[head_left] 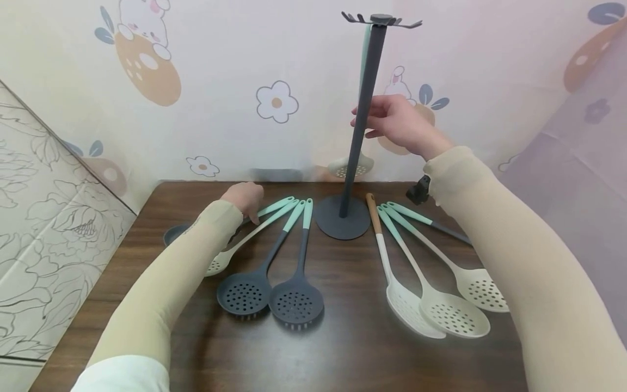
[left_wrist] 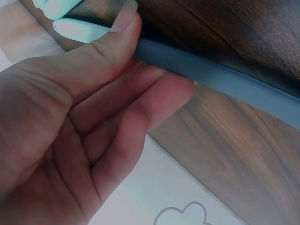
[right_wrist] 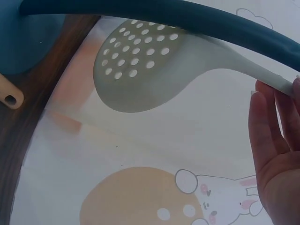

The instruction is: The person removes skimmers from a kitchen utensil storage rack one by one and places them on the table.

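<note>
My right hand [head_left: 399, 122] holds a cream skimmer [right_wrist: 140, 70] by its shaft, behind the pole of a dark grey utensil stand [head_left: 362, 109]. The skimmer hangs upright, perforated head low. Its mint handle [head_left: 365, 51] reaches up to the stand's hooks [head_left: 382, 20]; whether it sits on one I cannot tell. At the table's left back, my left hand [head_left: 246, 198] pinches a dark grey skimmer [left_wrist: 211, 75] between thumb and fingers, near where the shaft meets its mint handle [left_wrist: 82, 30]. My forearm partly hides that skimmer's head [head_left: 173, 234].
Left of the stand's round base [head_left: 338, 226] lie a cream skimmer [head_left: 220, 264] and two dark grey skimmers [head_left: 243, 294]. Several others lie to the right, including a wooden-handled one [head_left: 411, 310] and a cream one [head_left: 455, 314]. A patterned wall [head_left: 220, 109] rises behind the wooden table [head_left: 352, 348].
</note>
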`<state>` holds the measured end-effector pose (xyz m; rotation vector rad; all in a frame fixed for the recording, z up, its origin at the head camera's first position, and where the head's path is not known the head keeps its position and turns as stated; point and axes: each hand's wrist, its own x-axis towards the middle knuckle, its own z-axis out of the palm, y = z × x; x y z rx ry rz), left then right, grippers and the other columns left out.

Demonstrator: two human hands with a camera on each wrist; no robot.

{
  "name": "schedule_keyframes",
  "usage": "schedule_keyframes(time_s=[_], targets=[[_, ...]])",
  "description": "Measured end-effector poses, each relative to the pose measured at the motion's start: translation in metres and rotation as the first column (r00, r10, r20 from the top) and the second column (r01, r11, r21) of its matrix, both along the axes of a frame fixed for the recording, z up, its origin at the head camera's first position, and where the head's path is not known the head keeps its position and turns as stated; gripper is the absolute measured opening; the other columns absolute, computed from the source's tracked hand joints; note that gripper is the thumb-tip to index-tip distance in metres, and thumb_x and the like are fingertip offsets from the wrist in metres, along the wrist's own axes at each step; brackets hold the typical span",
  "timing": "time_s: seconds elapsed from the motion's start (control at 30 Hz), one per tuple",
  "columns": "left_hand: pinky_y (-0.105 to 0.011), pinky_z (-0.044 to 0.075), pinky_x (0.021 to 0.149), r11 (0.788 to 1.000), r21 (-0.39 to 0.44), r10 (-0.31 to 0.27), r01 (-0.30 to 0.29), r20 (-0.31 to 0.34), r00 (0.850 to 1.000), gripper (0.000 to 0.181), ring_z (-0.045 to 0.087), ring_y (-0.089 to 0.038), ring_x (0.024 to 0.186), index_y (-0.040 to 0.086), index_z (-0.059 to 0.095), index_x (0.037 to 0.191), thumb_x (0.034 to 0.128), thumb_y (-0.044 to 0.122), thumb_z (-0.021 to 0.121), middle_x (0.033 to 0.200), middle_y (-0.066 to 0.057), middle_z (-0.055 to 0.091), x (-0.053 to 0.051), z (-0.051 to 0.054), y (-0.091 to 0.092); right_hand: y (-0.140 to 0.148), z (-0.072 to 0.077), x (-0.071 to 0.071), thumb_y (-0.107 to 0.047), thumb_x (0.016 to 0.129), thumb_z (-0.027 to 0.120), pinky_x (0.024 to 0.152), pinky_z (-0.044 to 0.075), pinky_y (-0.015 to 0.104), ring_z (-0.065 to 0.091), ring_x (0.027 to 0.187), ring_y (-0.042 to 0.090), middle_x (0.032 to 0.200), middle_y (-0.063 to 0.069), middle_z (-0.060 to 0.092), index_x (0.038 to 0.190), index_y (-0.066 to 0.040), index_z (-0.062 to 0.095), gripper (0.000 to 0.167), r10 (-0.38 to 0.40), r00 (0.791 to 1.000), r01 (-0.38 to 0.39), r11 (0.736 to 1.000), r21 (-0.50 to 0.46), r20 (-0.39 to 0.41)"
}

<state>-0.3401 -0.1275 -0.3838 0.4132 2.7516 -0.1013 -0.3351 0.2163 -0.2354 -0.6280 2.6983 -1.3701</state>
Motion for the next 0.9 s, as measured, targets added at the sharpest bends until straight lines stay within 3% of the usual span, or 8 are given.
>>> schedule_keyframes(time_s=[0.27,0.5,0.9], targets=[[-0.036,0.049,0.061,0.998,0.049,0.033,-0.033,0.003,0.999,0.023,0.060,-0.020,0.063,0.008,0.069,0.076,0.0758,0.021,0.089,0.071,-0.005,0.066,0.0038,0.0017,-0.0016,-0.0006,-0.0017,0.0036,-0.018,0.101,0.060,0.095,0.051,0.036,0.064,0.112,0.019,0.128,0.014,0.064,0.137,-0.002,0.056,0.040,-0.036,0.999,0.036,0.998,-0.050,-0.001],[-0.037,0.052,0.065,0.999,0.051,0.016,-0.014,-0.031,0.999,0.024,0.062,-0.020,0.067,0.009,0.070,0.081,0.0744,0.020,0.090,0.076,-0.004,0.067,0.0022,-0.0028,0.0000,0.0001,-0.0008,0.0030,-0.018,0.099,0.063,0.093,0.052,0.038,0.063,0.112,0.021,0.126,0.015,0.064,0.131,-0.004,0.056,0.036,-0.068,0.997,0.065,0.993,-0.100,-0.022],[-0.037,0.051,0.065,0.999,0.041,0.010,-0.008,-0.046,0.999,0.024,0.055,-0.019,0.064,0.008,0.068,0.072,0.0738,0.018,0.090,0.070,-0.004,0.064,0.0063,-0.0006,0.0040,0.0027,0.0047,0.0015,-0.017,0.100,0.061,0.089,0.054,0.037,0.065,0.109,0.022,0.123,0.011,0.064,0.133,-0.007,0.055,0.035,-0.106,0.994,0.099,0.982,-0.162,-0.035]])
